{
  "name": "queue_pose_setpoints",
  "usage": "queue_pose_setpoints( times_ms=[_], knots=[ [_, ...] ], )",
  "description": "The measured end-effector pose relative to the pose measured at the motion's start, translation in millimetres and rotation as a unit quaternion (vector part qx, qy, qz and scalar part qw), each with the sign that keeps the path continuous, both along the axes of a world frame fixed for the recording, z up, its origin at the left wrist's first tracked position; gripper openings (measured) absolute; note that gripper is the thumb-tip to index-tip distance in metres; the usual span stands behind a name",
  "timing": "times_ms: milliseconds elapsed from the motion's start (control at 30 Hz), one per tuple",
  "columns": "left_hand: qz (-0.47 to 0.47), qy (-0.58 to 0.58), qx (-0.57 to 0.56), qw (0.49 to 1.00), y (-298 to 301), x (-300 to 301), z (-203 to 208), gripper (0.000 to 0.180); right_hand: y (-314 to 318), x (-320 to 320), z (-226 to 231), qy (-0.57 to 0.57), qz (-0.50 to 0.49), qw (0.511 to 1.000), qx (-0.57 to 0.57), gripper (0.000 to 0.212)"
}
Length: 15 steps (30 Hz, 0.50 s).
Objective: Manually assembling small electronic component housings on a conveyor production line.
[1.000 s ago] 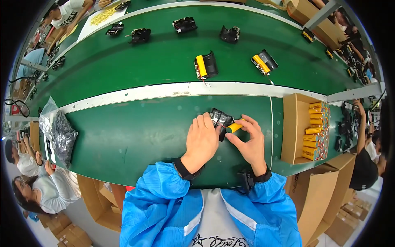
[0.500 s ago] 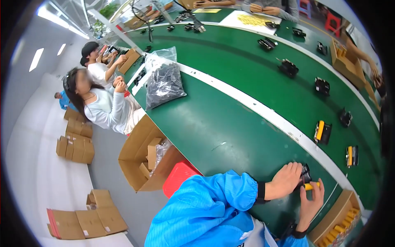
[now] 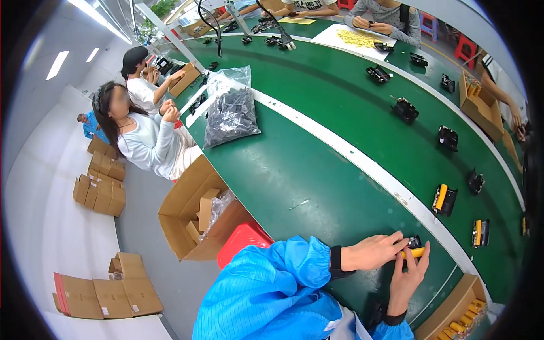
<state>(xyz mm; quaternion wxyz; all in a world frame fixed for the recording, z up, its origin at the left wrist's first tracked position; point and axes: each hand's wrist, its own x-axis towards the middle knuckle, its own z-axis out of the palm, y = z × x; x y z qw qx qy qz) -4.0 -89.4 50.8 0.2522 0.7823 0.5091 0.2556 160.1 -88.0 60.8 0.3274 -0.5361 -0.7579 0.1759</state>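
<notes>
At the green workbench's near right, my left hand (image 3: 375, 251) has its fingers closed at the edge of a small black plastic housing (image 3: 415, 242). My right hand (image 3: 407, 280) comes up from below and pinches a yellow cylinder (image 3: 416, 252) between thumb and fingers. The cylinder lies against the near side of the housing, and its left end meets my left fingertips. My fingers hide part of both pieces, so how far the cylinder sits inside the housing cannot be made out.
Right of my hands is a cardboard box (image 3: 453, 309) of yellow cylinders. Beyond the white rail (image 3: 362, 161), black housings (image 3: 447, 137) line a green belt, some with yellow cylinders. A bag of black parts (image 3: 232, 116) lies farther left. Co-workers sit around; an open carton (image 3: 175, 226) stands left.
My left hand has gone from lying over the housing to gripping its edge with the fingertips. My right hand has brought the yellow cylinder closer to my left fingers. The view has shifted slightly.
</notes>
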Motion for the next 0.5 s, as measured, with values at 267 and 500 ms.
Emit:
queue_pose_setpoints(
  times_ms=[267, 500],
  knots=[
    [-0.009, -0.018, 0.058, 0.998, -15, -4, 0, 0.03, -8, 9, 3, -0.036, -0.014, 0.998, -0.041, 0.03],
    [-0.043, 0.076, 0.123, 0.989, -11, -14, -5, 0.026, -13, 2, -4, -0.017, -0.003, 1.0, 0.013, 0.028]
  ],
)
